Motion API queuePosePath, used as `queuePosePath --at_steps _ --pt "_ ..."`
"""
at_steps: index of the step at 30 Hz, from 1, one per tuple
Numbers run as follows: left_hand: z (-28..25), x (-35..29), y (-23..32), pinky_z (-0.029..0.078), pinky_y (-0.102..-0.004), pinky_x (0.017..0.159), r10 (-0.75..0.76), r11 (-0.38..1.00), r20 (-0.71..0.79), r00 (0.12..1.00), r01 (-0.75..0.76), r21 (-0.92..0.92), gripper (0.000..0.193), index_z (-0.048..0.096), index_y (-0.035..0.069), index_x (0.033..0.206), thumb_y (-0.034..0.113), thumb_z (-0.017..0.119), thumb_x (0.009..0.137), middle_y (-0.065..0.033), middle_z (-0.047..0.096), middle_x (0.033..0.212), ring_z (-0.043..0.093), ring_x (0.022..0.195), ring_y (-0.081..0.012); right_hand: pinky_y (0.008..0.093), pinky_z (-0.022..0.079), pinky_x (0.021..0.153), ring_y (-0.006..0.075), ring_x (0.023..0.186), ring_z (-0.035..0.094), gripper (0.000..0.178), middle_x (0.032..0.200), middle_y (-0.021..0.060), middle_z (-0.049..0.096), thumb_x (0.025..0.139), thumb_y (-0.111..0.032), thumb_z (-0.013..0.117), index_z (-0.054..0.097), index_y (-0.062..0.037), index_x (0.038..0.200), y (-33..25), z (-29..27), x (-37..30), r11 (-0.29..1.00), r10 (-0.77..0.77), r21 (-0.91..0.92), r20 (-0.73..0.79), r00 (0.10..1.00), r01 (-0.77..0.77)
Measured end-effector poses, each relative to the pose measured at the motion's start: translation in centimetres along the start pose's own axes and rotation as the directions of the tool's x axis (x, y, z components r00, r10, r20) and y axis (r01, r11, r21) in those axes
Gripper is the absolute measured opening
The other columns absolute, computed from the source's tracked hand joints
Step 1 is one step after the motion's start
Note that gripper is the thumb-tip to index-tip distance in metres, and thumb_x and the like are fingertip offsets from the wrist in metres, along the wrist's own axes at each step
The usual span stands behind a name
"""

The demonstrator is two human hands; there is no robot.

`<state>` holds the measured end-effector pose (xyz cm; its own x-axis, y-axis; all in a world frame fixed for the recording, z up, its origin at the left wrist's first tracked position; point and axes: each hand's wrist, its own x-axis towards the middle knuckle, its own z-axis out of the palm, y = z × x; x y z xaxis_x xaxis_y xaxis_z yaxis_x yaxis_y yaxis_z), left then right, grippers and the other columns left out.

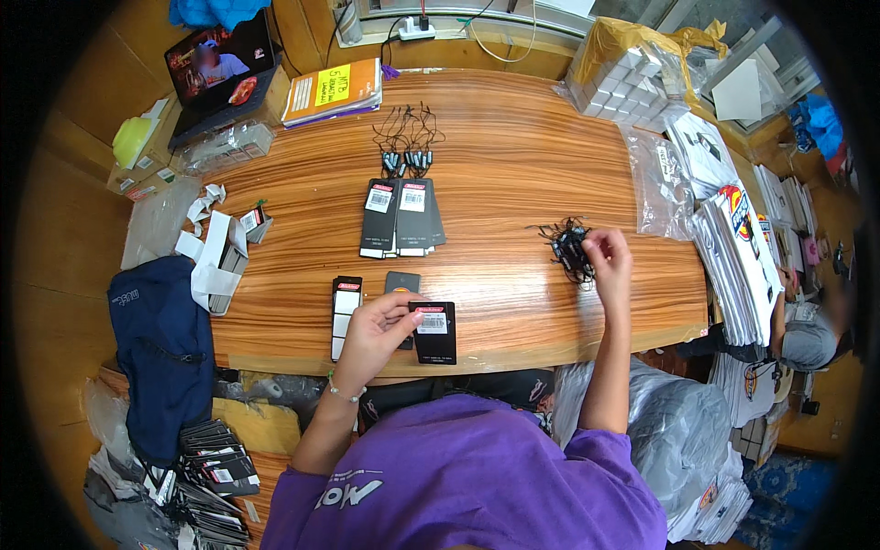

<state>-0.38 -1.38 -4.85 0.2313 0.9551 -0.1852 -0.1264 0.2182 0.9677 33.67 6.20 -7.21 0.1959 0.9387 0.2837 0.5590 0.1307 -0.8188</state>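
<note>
My left hand point(385, 323) pinches a black hang tag point(436, 345) with a red-and-white sticker, held over the table's near edge. Under and beside that hand lie a dark grey tag point(401, 282) and a narrow stack of black tags with white stickers point(346, 313). To the right, the fingers of my right hand point(609, 258) are pinched together at the edge of a tangled pile of black tag strings point(568, 246); my fingers partly hide what they grip. Farther away, strung black hang tags point(414, 209) lie fanned together, their cords point(409, 133) stretching toward the far side.
Left on the table point(495, 165) are an open white box point(218, 261), a screen point(220, 73) and orange notebooks point(344, 92). A bag of small white boxes point(628, 82), a clear plastic bag point(656, 183) and stacked packaged shirts point(733, 266) line the right. Another person point(811, 335) sits far right.
</note>
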Motion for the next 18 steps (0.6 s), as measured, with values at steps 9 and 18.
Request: queuePosePath --at_steps 9,18 --pt "1.5 0.6 0.5 0.046 -0.0233 0.079 0.083 0.996 0.135 0.987 -0.080 -0.025 0.015 0.059 -0.003 0.100 0.001 0.053 0.087 -0.0066 0.062 0.096 0.058 0.091 -0.0111 0.0228 0.041 0.068 0.0113 0.072 0.052 0.013 0.078 0.0034 0.054 0.084 -0.002 0.055 0.052 -0.0022 0.096 -6.9 0.0 0.4 0.692 0.073 0.720 -0.002 0.997 -0.049" --pt "4.8 1.5 1.6 0.045 -0.0269 0.083 0.362 0.867 0.154 0.920 -0.392 0.307 0.015 0.064 0.002 0.096 0.002 0.058 0.082 -0.0109 0.057 0.112 0.057 0.098 -0.0183 0.0268 0.046 0.075 0.0159 0.082 0.059 0.010 0.086 0.0107 0.063 0.079 0.004 0.057 0.057 -0.0005 0.088 -10.8 7.3 -5.6 0.543 0.031 0.754 0.422 0.906 -0.369"
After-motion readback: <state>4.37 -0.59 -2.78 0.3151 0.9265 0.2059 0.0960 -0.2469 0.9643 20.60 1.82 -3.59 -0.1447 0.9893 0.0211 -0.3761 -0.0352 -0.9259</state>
